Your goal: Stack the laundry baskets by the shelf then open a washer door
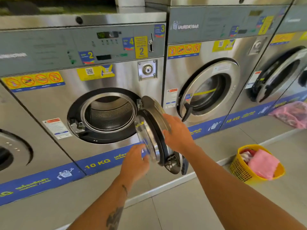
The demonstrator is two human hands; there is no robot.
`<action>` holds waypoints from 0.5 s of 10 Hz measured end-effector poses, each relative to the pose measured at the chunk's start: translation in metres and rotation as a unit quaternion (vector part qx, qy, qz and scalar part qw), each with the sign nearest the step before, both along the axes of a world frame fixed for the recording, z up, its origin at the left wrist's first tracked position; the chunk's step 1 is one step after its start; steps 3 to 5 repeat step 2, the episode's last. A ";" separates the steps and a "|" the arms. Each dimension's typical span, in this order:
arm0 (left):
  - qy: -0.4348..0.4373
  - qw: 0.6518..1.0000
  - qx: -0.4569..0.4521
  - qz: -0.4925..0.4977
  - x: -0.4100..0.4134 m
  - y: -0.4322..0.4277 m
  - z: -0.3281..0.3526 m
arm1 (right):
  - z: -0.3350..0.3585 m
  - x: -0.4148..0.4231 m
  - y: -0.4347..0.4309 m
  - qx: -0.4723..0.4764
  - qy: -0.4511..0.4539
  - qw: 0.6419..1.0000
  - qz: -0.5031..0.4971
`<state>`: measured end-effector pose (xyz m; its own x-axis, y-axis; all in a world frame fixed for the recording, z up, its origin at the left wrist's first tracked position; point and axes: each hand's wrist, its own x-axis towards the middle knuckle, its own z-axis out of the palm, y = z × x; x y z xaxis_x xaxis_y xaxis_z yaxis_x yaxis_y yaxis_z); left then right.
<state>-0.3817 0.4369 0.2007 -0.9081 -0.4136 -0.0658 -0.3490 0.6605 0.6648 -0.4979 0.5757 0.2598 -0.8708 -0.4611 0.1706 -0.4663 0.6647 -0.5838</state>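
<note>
A steel 10 KG washer (49, 100) fills the middle of the view. Its round door (152, 130) stands swung out to the right, edge-on to me, and the bare drum (109, 113) shows behind it. My right hand (177, 133) lies flat against the door's outer rim. My left hand (135, 161) touches the glass bowl on the door's inner side, fingers curled around its lower edge. A yellow laundry basket (240, 170) holding pink and red clothes sits on the floor at the right. No shelf is in view.
A second washer (207, 52) with its door ajar stands to the right, and a third (282, 77) beyond it. A pink plastic bag (292, 113) lies on the raised plinth (166, 185) at far right. Grey tiled floor lies below.
</note>
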 end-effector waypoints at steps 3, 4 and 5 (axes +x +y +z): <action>0.044 0.992 -0.114 0.010 0.032 -0.104 0.074 | 0.065 0.027 -0.065 0.006 0.062 0.997 0.055; 0.044 0.992 -0.114 0.010 0.032 -0.104 0.074 | 0.065 0.027 -0.065 0.006 0.062 0.997 0.055; 0.044 0.992 -0.114 0.010 0.032 -0.104 0.074 | 0.065 0.027 -0.065 0.006 0.062 0.997 0.055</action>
